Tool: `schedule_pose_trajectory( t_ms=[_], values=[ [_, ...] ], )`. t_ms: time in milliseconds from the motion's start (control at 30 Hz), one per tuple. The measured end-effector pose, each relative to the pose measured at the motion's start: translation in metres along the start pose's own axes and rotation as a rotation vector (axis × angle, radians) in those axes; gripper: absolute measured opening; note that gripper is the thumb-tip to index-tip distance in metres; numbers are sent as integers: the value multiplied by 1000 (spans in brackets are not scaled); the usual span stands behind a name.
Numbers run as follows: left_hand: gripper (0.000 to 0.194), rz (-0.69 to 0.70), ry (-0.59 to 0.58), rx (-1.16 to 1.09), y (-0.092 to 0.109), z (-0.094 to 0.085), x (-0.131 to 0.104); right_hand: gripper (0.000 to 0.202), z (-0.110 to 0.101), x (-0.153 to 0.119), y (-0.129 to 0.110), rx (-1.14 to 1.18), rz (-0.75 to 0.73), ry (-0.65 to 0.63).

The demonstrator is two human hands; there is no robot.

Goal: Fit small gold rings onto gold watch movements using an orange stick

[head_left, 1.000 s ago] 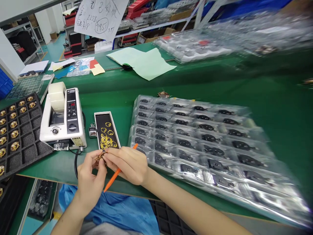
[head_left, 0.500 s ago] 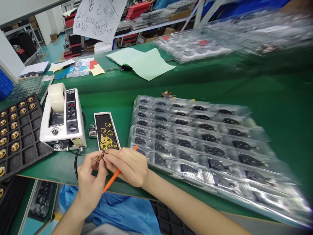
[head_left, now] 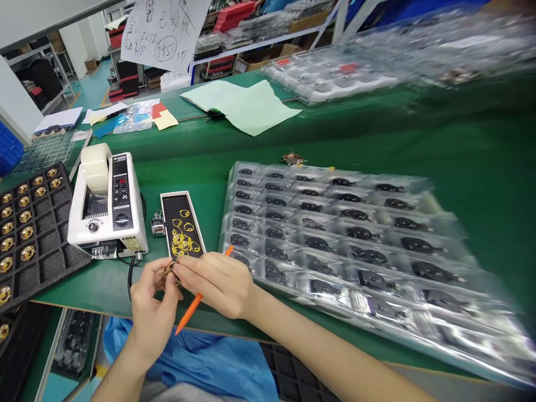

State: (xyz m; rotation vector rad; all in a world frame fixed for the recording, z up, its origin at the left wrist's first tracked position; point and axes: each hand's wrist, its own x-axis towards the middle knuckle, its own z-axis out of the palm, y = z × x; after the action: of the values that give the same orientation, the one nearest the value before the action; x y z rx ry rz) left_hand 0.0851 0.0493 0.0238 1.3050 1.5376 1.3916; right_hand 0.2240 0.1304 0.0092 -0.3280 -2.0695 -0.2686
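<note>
As the part [head_left: 168,270] looks light and fragile, hold its edge; left grip [head_left: 151,298] pinches it, right grip [head_left: 221,283] clasps pen [head_left: 190,312].

Pale green paper [head_left: 255,109] lies near red and yellow slips [head_left: 167,120].

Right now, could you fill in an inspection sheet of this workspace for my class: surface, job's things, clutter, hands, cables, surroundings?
Surface: green bench, several items laid out.
Job's things: small metallic part, partly hidden; orange stick; white-rimmed box holding yellow rings.
Clutter: pale green paper; loose metallic piece beyond the clear tray.
Hands: left hand pinches the small metallic part; right hand meets it, gripping the orange stick.
Cables: black cable beside the tape dispenser.
Surroundings: handwritten sheet; shelving behind.
</note>
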Motion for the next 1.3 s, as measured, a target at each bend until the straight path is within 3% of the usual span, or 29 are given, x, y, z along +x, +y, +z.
schedule_pose_trajectory(
  t_ms=[467, 733, 933, 1000, 1067, 1200, 1300],
  values=[
    [16, -48, 5, -59, 1, 2, 1, 14, 2, 5, -8, -16, 136, 59],
    [14, -173, -34, -128, 1, 0, 10, 9, 8, 4, -8, 36, 195, 44],
    [19, -274, 30, -314, -4, -1, 21, 5, -1, 10, -4, 326, 456, 88],
    [20, -310, 25, -383, -4, -3, 24, 6, -7, 13, 0, 404, 597, 40],
    [20, -352, -13, -456, -4, -6, 26, 12, -11, 15, 4, 511, 689, -93],
    [16, -365, -123, -531, -2, -10, 28, 16, -13, 17, 8, 758, 629, -388],
    [21, -343, -138, -527, -2, -13, 29, 20, -11, 17, 7, 810, 553, -477]
  ],
)
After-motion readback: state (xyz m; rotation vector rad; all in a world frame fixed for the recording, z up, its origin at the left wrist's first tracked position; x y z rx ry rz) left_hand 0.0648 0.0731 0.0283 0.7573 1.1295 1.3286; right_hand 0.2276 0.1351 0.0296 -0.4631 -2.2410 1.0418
